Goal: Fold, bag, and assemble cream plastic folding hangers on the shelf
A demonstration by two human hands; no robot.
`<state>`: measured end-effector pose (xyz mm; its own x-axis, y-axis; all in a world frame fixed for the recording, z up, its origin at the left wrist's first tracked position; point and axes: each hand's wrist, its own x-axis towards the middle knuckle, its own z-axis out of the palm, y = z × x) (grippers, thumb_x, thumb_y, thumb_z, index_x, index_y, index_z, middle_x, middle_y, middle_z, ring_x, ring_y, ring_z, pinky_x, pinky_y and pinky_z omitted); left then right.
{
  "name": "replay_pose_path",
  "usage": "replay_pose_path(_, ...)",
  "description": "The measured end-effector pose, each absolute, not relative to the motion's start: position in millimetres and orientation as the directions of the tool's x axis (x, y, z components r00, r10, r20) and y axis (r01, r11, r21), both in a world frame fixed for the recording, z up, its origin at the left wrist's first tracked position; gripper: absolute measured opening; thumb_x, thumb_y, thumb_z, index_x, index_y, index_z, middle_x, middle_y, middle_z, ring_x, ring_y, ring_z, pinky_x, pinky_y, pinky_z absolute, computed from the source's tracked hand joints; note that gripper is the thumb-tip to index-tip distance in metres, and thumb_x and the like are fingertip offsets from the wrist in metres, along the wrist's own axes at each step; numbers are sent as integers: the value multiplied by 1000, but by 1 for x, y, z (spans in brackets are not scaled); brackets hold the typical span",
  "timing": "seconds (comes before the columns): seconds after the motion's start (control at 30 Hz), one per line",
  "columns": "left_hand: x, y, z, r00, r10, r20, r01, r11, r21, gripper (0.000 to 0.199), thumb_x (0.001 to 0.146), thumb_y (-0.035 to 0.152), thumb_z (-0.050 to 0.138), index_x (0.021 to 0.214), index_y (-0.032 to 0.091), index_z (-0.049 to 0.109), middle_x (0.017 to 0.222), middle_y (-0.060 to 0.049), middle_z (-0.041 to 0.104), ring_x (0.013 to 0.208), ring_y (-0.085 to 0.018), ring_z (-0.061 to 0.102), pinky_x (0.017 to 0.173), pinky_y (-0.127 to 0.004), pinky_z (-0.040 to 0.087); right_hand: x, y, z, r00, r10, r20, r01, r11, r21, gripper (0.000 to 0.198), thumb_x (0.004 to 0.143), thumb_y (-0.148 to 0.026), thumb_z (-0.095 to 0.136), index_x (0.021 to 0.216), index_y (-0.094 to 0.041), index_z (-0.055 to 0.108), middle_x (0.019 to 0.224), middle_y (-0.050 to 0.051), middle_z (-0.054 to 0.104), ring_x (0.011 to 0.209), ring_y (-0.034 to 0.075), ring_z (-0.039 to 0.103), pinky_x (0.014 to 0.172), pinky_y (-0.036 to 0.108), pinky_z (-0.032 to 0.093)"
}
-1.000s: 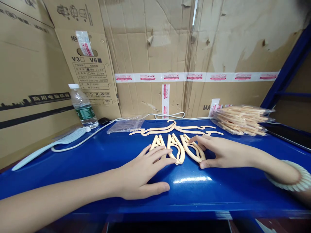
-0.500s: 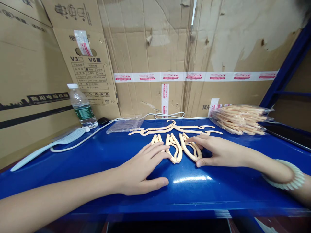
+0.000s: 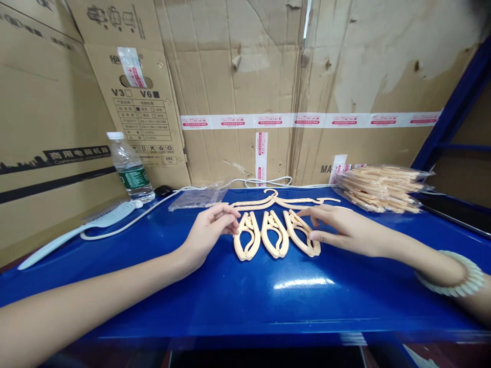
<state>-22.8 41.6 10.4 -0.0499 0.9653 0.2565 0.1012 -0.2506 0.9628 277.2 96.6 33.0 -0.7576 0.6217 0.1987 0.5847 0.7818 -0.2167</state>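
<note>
Rightmost folded hanger (image 3: 294,236) lies beside the right grip (image 3: 342,230) (probably touching).

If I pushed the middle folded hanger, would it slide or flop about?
The middle hanger would probably slide easily, because the blue table looks smooth and shiny. Its bars look solid, so they'd likely stay stiff rather than flop. It's probably light too, since it's slim with open gaps.

V3, V6 on printed carton (image 3: 140,99); 商用电脑机箱 on left carton (image 3: 49,107); MA on back cardboard (image 3: 345,89).
</note>
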Motion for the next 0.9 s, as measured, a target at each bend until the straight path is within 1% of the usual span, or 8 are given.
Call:
replay_pose_path(0.07,-24,44,10,-84,977,194,53,-190,980,6,69,16,56,70,15,62,56,2,58,54,-11,55,57,-23,46,277,97,33,-740,632,230,600,775,-198,54,90,-58,43,126,-19,54,94,10,63,85,26,59,74,38,46)
replay_pose_path(0.2,-26,44,12,-90,987,133,16,-132,991,12,62,14,49,57,14,60,49,0,55,47,-11,51,50,-23,42,276,98,34,-715,647,266,626,761,-170,53,92,-57,40,125,-18,54,93,10,63,86,25,59,75,38,46)
replay_pose_path(0.4,-25,43,13,-81,992,99,9,-99,995,15,56,12,45,56,13,60,46,-1,57,44,-13,53,50,-24,40,278,103,32,-696,655,294,616,756,-222,47,93,-54,41,122,-19,55,97,9,65,85,23,58,72,36,45)
replay_pose_path(0.67,-25,42,16,-55,994,95,-10,-96,995,16,61,12,48,63,13,63,54,-2,62,49,-13,56,53,-25,43,280,108,33,-638,692,338,636,721,-274,45,93,-55,40,112,-18,58,97,9,67,83,23,61,74,36,46)
replay_pose_path(0.77,-26,42,15,-52,994,97,-22,-98,995,16,63,13,49,64,12,64,55,-3,63,50,-12,56,53,-24,44,288,121,33,-574,737,356,674,673,-305,47,92,-57,40,108,-17,60,97,9,68,83,24,62,73,36,46)
replay_pose_path(0.9,-27,43,15,-65,994,92,-25,-93,995,16,65,15,48,64,12,64,50,-3,62,48,-13,56,52,-23,44,305,147,27,-472,780,411,733,606,-309,45,90,-57,41,96,-18,64,95,8,70,84,24,63,74,36,47)
